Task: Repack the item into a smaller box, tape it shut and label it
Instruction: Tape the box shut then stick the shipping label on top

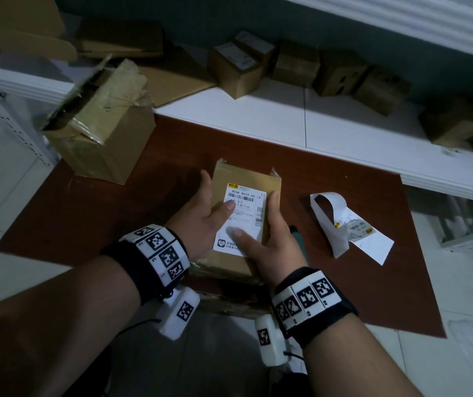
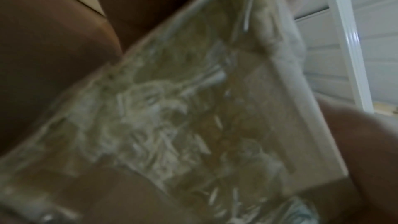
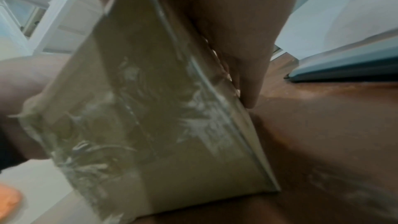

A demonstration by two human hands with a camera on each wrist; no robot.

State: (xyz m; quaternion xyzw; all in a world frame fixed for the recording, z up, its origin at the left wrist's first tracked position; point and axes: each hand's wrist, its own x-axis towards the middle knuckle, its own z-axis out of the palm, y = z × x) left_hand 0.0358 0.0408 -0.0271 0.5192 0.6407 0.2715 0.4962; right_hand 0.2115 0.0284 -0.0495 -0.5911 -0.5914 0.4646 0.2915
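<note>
A small brown cardboard box (image 1: 246,177), wrapped in clear tape, sits on the red-brown board (image 1: 358,282) between my hands. A white shipping label (image 1: 248,204) lies on its top face. My left hand (image 1: 215,196) holds the box's left side with its thumb pressing the label. My right hand (image 1: 269,222) holds the right side, its thumb on the label's lower part. The left wrist view shows the box's wrinkled taped end (image 2: 193,108) close up. In the right wrist view the box (image 3: 150,117) has a finger (image 3: 247,57) lying along its edge.
A larger opened box (image 1: 103,130) with loose tape stands at the board's back left. Curled white label backing paper (image 1: 344,224) lies to the right. A dark tool handle (image 1: 297,236) shows beside my right hand. Several small boxes (image 1: 238,70) line the white ledge behind.
</note>
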